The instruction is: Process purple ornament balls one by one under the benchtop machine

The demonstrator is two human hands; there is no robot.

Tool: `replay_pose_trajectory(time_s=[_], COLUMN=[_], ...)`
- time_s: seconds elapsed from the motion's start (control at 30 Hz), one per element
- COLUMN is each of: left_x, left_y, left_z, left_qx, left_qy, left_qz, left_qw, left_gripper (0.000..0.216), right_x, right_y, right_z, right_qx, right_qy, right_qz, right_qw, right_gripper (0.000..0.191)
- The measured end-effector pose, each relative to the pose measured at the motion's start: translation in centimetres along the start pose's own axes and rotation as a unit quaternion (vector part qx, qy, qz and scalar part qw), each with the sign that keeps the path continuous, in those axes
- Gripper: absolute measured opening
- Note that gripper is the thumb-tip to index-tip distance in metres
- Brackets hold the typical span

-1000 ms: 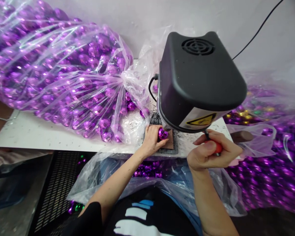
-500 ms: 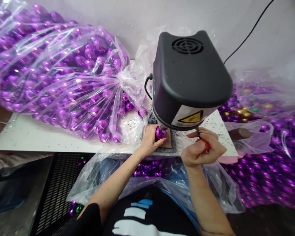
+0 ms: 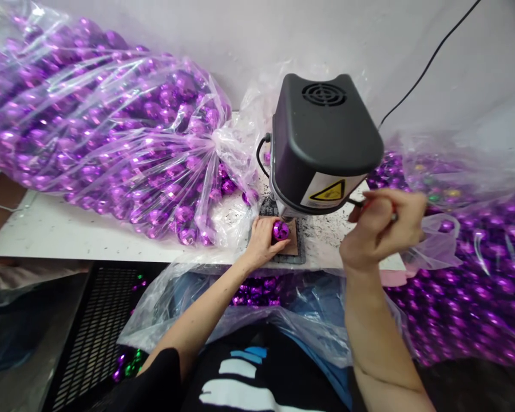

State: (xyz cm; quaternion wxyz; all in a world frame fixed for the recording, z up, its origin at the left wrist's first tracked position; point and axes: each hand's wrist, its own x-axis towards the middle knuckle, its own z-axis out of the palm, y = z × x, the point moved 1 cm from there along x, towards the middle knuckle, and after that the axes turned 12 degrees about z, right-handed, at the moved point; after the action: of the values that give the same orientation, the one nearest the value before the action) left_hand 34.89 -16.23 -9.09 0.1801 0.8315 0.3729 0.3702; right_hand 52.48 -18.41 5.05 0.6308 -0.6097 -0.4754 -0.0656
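A clear plastic bag of purple baubles (image 3: 111, 137) lies along the white table's (image 3: 60, 234) back edge. Near its front edge, the left hand (image 3: 261, 243) grips a shiny purple bauble (image 3: 280, 230) under the black press machine (image 3: 324, 143). The right hand (image 3: 384, 229) clenches its red-handled lever (image 3: 369, 203).

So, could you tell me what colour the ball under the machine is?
Shiny purple ball, head view.

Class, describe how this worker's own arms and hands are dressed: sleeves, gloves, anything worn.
Both hands, left hand and right hand, are bare: no gloves. Forearms are uncovered. A short black sleeve shows on the left arm only. No watch or rings are visible.
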Motion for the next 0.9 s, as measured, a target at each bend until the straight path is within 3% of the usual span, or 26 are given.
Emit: replay_pose_trajectory(time_s=[0.17, 0.3, 0.4, 0.47, 0.53, 0.6, 0.67, 0.77, 0.9], left_x=[-2.3, -6.5, -8.0, -7.1, -4.7, -1.5, 1.6, 4.9, 6.1], left_y=[2.4, 5.3, 5.5, 4.0, 1.3, -1.9, -4.7, -7.4, -8.5], left_z=[-2.7, -5.8, -7.3, -8.0, -8.4, -8.5, -8.3, -7.3, -6.2], left_qx=[-0.053, -0.068, -0.056, -0.067, -0.068, -0.014, 0.068, 0.152, 0.148], left_qy=[0.004, -0.082, -0.134, -0.128, -0.09, -0.034, 0.004, -0.035, -0.071], left_qz=[-0.012, -0.034, -0.051, -0.063, -0.084, -0.122, -0.142, -0.107, -0.073], left_qw=[0.999, 0.994, 0.988, 0.988, 0.99, 0.992, 0.988, 0.982, 0.984], left_gripper=[0.053, 0.058, 0.067, 0.065, 0.044, 0.028, 0.033, 0.048, 0.058], right_x=[5.2, 5.7, 5.5, 5.5, 5.6, 5.7, 5.7, 5.8, 5.9], right_y=[-3.2, -3.4, -3.4, -3.5, -3.7, -3.7, -3.8, -3.8, -3.8], right_z=[1.6, 2.1, 2.2, 2.3, 2.4, 2.4, 2.4, 2.3, 2.5], right_qx=[0.011, 0.014, 0.019, 0.018, 0.018, 0.018, 0.017, 0.016, 0.015], right_qy=[-0.042, -0.047, -0.039, -0.032, -0.028, -0.03, -0.037, -0.043, -0.04], right_qz=[0.019, 0.033, 0.037, 0.036, 0.035, 0.038, 0.044, 0.05, 0.055], right_qw=[0.999, 0.998, 0.998, 0.999, 0.999, 0.999, 0.998, 0.998, 0.998], right_gripper=[0.053, 0.06, 0.059, 0.056, 0.055, 0.053, 0.05, 0.048, 0.049])
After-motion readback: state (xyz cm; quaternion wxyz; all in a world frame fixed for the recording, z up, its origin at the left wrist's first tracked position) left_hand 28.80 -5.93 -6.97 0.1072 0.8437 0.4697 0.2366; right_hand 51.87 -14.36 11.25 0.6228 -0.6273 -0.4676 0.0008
